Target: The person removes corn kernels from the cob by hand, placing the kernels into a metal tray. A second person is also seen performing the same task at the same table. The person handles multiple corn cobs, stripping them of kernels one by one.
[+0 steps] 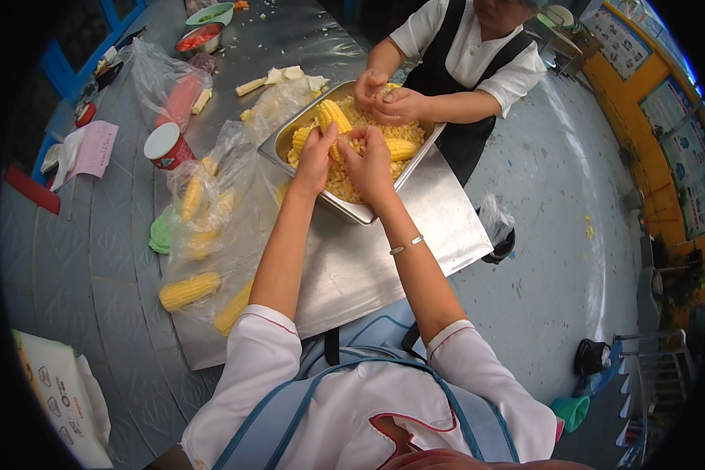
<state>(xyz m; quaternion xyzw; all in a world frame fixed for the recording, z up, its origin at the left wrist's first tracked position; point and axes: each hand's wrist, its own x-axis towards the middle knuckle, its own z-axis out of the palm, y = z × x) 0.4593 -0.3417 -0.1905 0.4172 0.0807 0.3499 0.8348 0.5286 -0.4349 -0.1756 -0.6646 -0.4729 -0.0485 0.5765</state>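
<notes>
My left hand [315,157] grips an ear of corn [333,119] above a deep steel pan [361,212]. Fingers bent, my right hand [369,161] touches the lower part of that ear; whether loose kernels are between its fingers I cannot tell. Loose yellow kernels [342,181] fill much of the pan. Another peeled ear [400,149] lies on them, right of my right hand. Across the pan, a co-worker's two hands [390,104] hold a piece of corn over the kernels.
Clear plastic bags with corn ears [198,241] lie on the steel table [352,282] at left. Beyond are a red tub [170,147], stripped cobs [251,87], a bowl of chopped red food [200,40] and a pale green bowl [217,13]. The co-worker stands at the table's far right side.
</notes>
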